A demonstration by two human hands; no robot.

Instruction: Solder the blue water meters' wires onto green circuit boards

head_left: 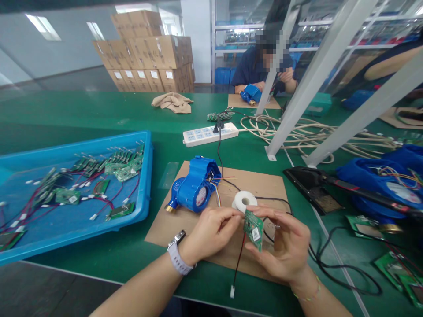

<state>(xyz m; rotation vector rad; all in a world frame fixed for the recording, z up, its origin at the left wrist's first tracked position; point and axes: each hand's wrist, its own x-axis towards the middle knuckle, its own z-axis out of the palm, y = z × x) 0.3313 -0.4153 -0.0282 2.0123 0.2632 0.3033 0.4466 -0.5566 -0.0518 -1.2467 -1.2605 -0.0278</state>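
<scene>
My right hand [286, 242] grips a green circuit board [254, 230] by its edges, thumb below and fingers above. The board is tilted and carries a white label; a dark red and black lead with a white plug [232, 290] hangs from it. My left hand [216, 231] is closed in a pinch at the board's left edge; what lies between its fingertips is hidden. Just behind the board stands a white spool [244, 200]. Beyond my left hand a blue water meter [195, 187] lies on the cardboard sheet [165, 233], loose wires coming from its open housing.
A blue tray [150, 176] with several wired boards stands left. A white power strip [205, 135] and coiled cables [264, 127] lie behind. On the right are a black soldering-iron stand [313, 193], blue meters [393, 185] and boards. Slanted posts [317, 75] rise there; a co-worker [244, 70] sits opposite.
</scene>
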